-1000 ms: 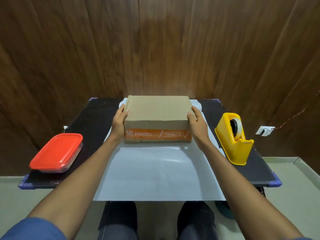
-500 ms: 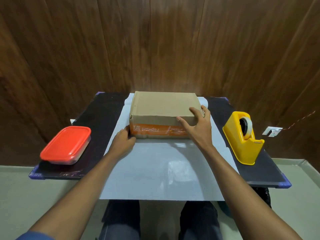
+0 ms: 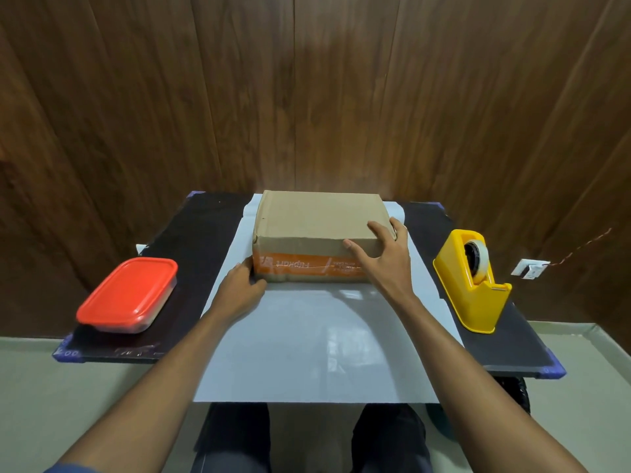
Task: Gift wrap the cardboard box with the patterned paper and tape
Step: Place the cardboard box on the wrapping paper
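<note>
Left hand (image 3: 239,290) off box side (image 3: 309,266), now at its near corner.

Paper (image 3: 317,343) near box (image 3: 317,221) free; dispenser (image 3: 473,279) blocks rt, container (image 3: 128,295) lt.
</note>
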